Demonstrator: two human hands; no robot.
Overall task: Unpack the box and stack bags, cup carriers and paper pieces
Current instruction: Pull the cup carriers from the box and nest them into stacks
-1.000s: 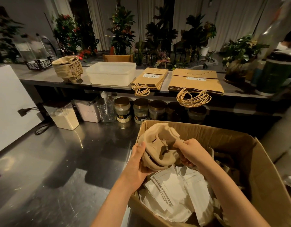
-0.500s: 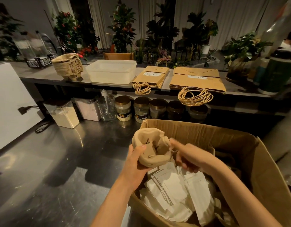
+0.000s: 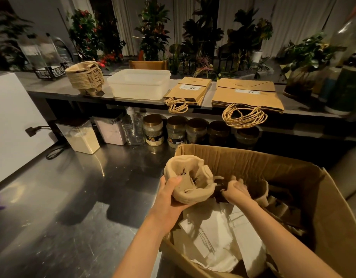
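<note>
Holding a small bunch of cup carriers (image 3: 190, 181), the left hand (image 3: 169, 199) is seen just above the near left corner of the cardboard box (image 3: 293, 171). The thumb is pressed on the rim and the fingers are curled under the bottom, so the bunch is gripped well. The right hand (image 3: 236, 190) is reached down into the box, just beside the bunch, with its fingers bent over something dark. Whether anything is gripped there cannot be told. Another brown carrier (image 3: 263, 191) is seen behind that hand, and white paper pieces (image 3: 219, 233) are piled in the box below both arms.

The carriers are judged to be very light and made of pressed paper. They are a bit stiff, but can be bent or torn if squeezed hard. They are rough, not slippery. They are best taken by the outer rim or from under the bottom, not by the thin middle flaps. A taller stack of carriers (image 3: 86, 77) is set on the shelf (image 3: 58, 87), well apart from the box, and the bunch is likely meant for it.
</note>
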